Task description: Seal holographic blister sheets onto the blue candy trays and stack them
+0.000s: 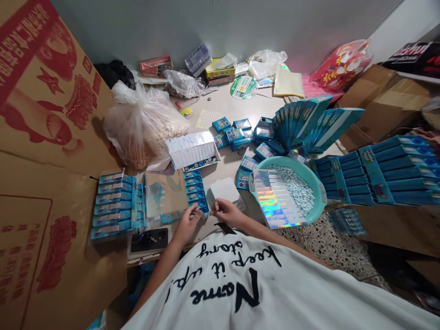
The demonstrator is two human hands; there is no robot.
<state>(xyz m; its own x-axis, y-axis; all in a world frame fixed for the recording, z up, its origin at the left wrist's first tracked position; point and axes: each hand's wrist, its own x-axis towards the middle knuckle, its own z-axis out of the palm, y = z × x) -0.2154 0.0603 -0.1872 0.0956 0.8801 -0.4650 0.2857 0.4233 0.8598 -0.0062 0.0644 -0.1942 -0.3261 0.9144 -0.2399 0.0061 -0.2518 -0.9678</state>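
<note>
At the table's near edge, my left hand (189, 222) is closed in a pinch beside a column of blue printed packs (195, 189) with round cut-outs. My right hand (227, 212), also pinched, faces it a short gap away, by the front of a white square-looking container (225, 191). Whatever the fingertips hold is too small to make out. Left of the packs lies a translucent plastic sheet (168, 192). Behind them, a white box (209, 163) holds small round pieces, with a strip of pale folded card (190, 151) over it.
On the right, a turquoise basin (320, 206) holds small pale pellets, and silvery holographic card (277, 201) lies across its rim. Small blue boxes (234, 134) cluster behind. Blue cartons (374, 174) are stacked right. A knotted plastic bag (140, 123) and a tall cardboard box (51, 183) stand left.
</note>
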